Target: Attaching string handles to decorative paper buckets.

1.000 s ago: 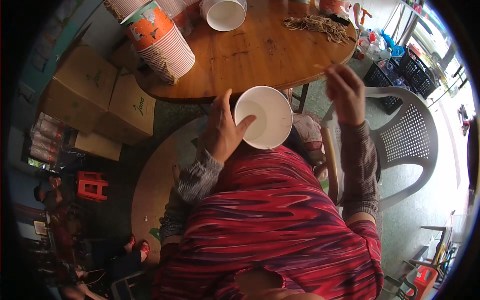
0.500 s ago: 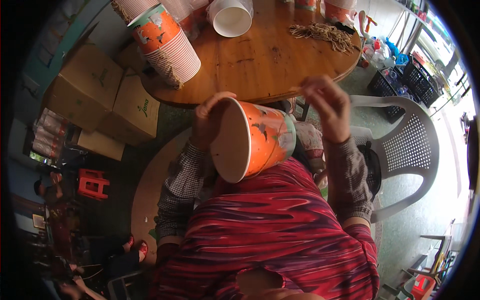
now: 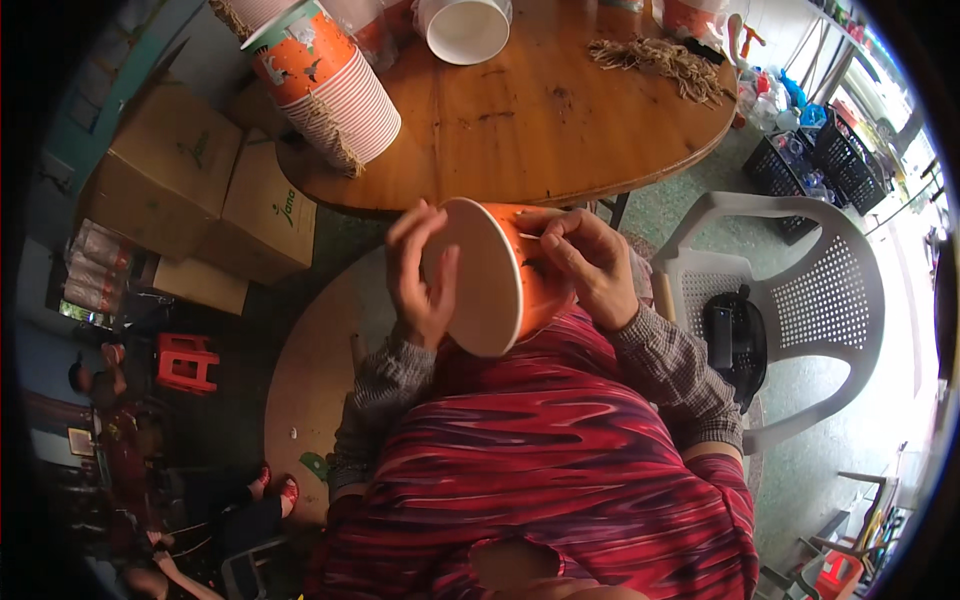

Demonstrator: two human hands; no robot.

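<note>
An orange paper bucket with dark printed figures and a white rim lies on its side above my lap, its white mouth turned left. Beside that mouth is my left hand, fingers apart and slightly curled, thumb near the rim. My right hand is at the bucket's printed side just behind the rim, thumb and forefinger pinched together. A thin pale bit shows at those fingertips, too small to name.
The wooden table ahead bears a stack of paper buckets, a white bucket on its side and a bundle of twine. Cardboard boxes stand left. A plastic chair holding a black bag is at right.
My right hand has come down and left from the air onto the bucket's side. The left hand has shifted from behind the rim to in front of the mouth, its fingers loosened.
</note>
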